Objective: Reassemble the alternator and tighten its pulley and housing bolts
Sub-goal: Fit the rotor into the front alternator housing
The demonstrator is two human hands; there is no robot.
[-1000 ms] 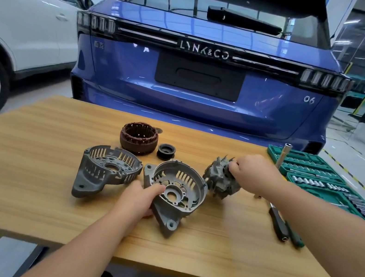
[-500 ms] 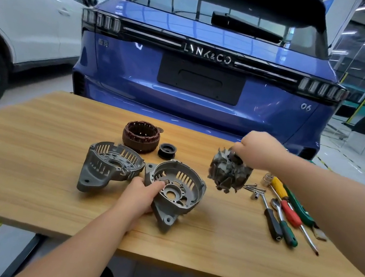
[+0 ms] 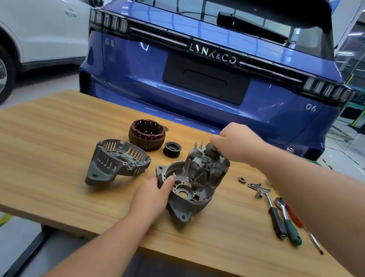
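On the wooden table (image 3: 27, 155), my left hand (image 3: 151, 196) grips the near rim of a grey alternator housing half (image 3: 186, 200), thumb inside the bowl. My right hand (image 3: 236, 143) holds the rotor (image 3: 205, 167) by its top shaft end, upright and slightly tilted, its lower end inside the housing bowl. A second grey housing half (image 3: 116, 163) lies to the left. Behind stand the copper-wound stator (image 3: 146, 135) and the black pulley (image 3: 172, 148).
To the right lie a nut (image 3: 241, 179), several bolts (image 3: 258, 187), a ratchet and screwdrivers (image 3: 283, 222). A blue car (image 3: 211, 82) stands close behind the table and a white car (image 3: 28, 13) at the left. Black chair frames show at the bottom corners.
My right hand lifted the rotor off the table, carried it left and turned it upright over the housing that my left hand holds. The camera view shifted.
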